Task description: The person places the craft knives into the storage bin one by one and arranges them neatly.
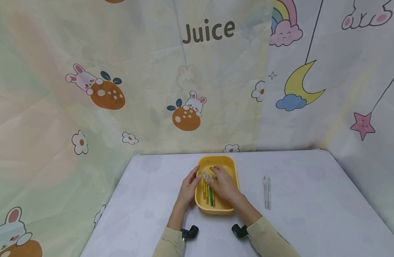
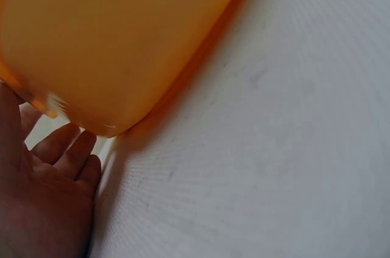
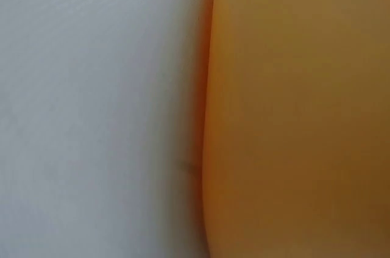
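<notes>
A yellow plastic tray (image 1: 217, 211) stands on the table in the head view. Several slim pens (image 1: 211, 195) with yellow and green barrels and pale tips lie lengthwise in its left half. My left hand (image 1: 185, 191) holds the tray's left side, thumb near the rim; the left wrist view shows bent fingers (image 2: 72, 151) against the tray's outer wall. Over the right rim, my right hand (image 1: 225, 185) reaches into the tray, fingertips at the pens' upper ends. Its palm side is hidden, and I cannot tell whether it grips a pen. The right wrist view shows only the tray's wall (image 3: 292, 118) and tabletop.
Two pale, clear-looking pens (image 1: 267, 192) lie side by side to the right of the tray. A white cloth (image 1: 306, 214) covers the table. A printed curtain (image 1: 145, 89) hangs behind the table's back edge.
</notes>
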The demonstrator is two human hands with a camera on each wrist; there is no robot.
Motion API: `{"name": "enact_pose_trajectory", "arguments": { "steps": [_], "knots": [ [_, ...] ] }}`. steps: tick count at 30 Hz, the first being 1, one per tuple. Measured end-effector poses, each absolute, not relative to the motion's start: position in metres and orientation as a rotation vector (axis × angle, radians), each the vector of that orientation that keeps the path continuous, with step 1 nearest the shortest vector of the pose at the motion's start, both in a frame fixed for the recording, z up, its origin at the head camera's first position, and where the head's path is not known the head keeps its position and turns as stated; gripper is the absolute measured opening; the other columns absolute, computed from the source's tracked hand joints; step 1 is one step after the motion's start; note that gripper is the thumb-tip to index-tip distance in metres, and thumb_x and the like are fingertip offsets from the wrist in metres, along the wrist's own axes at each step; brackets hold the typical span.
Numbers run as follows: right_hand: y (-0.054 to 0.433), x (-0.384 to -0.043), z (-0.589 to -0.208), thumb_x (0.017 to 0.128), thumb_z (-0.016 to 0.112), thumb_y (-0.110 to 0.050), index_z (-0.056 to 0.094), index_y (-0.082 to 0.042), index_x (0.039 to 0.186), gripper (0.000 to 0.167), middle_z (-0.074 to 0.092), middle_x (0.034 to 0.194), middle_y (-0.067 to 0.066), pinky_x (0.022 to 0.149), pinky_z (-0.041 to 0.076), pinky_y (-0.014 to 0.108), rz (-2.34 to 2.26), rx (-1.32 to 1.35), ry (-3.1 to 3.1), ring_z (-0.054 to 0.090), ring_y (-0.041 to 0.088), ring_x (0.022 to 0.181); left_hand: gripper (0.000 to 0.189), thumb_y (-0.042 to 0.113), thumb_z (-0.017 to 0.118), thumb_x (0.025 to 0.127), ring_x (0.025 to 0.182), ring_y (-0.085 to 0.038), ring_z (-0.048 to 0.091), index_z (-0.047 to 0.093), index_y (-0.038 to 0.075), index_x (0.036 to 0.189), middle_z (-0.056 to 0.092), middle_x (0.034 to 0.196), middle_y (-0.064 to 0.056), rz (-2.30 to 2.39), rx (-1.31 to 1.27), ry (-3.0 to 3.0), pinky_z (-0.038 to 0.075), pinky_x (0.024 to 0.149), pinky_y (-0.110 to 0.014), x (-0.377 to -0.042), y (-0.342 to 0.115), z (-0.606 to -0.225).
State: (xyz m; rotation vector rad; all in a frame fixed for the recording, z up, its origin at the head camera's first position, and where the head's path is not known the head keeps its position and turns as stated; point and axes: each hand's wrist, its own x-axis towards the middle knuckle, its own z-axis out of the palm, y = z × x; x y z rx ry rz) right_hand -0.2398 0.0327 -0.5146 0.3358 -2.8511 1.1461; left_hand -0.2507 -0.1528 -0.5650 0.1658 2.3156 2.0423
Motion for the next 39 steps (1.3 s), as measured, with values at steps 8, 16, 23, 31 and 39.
{"name": "enact_pose_trajectory", "arguments": {
  "steps": [8, 16, 23, 31, 39],
  "knots": [
    [0.034, -0.239, -0.513, 0.096, 0.075, -0.039, 0.052, -0.012, 0.153, 0.067, 0.045, 0.162, 0.012, 0.12, 0.041, 0.057, 1.109, 0.327, -2.699, 0.046, 0.035, 0.148, 0.047, 0.044, 0.058, 0.106, 0.158, -0.024, 0.03, 0.05, 0.04, 0.153, 0.041, 0.166, 0.008, 2.034, 0.173, 2.343, 0.026, 0.129, -0.05, -0.251, -0.153, -0.566],
    [0.041, -0.237, -0.507, 0.093, 0.079, -0.038, 0.053, -0.011, 0.153, 0.07, 0.045, 0.161, 0.021, 0.121, 0.035, 0.064, 0.976, 0.367, -2.567, 0.045, 0.043, 0.147, 0.049, 0.045, 0.059, 0.105, 0.158, -0.025, 0.03, 0.05, 0.039, 0.153, 0.04, 0.166, 0.006, 2.056, 0.184, 2.325, 0.026, 0.129, -0.05, -0.25, -0.153, -0.565],
    [0.047, -0.234, -0.502, 0.093, 0.076, -0.045, 0.048, -0.012, 0.156, 0.076, 0.04, 0.163, 0.022, 0.128, 0.02, 0.064, 0.895, 0.361, -2.61, 0.037, 0.041, 0.152, 0.051, 0.042, 0.058, 0.106, 0.159, -0.025, 0.028, 0.048, 0.036, 0.155, 0.037, 0.168, 0.005, 2.062, 0.175, 2.311, 0.023, 0.13, -0.05, -0.249, -0.153, -0.565],
    [0.058, -0.229, -0.5, 0.092, 0.074, -0.054, 0.037, -0.016, 0.162, 0.088, 0.025, 0.17, 0.021, 0.126, 0.015, 0.07, 0.881, 0.32, -2.676, 0.029, 0.044, 0.156, 0.047, 0.043, 0.058, 0.106, 0.158, -0.024, 0.031, 0.05, 0.04, 0.152, 0.04, 0.166, 0.006, 2.047, 0.17, 2.335, 0.027, 0.129, -0.05, -0.251, -0.152, -0.566],
    [0.068, -0.228, -0.504, 0.093, 0.074, -0.053, 0.035, -0.016, 0.163, 0.088, 0.023, 0.171, 0.023, 0.126, 0.016, 0.069, 0.884, 0.294, -2.667, 0.029, 0.044, 0.156, 0.047, 0.04, 0.057, 0.107, 0.158, -0.024, 0.031, 0.051, 0.038, 0.153, 0.041, 0.166, 0.006, 2.051, 0.162, 2.342, 0.026, 0.129, -0.048, -0.251, -0.152, -0.567]
  ]
}}
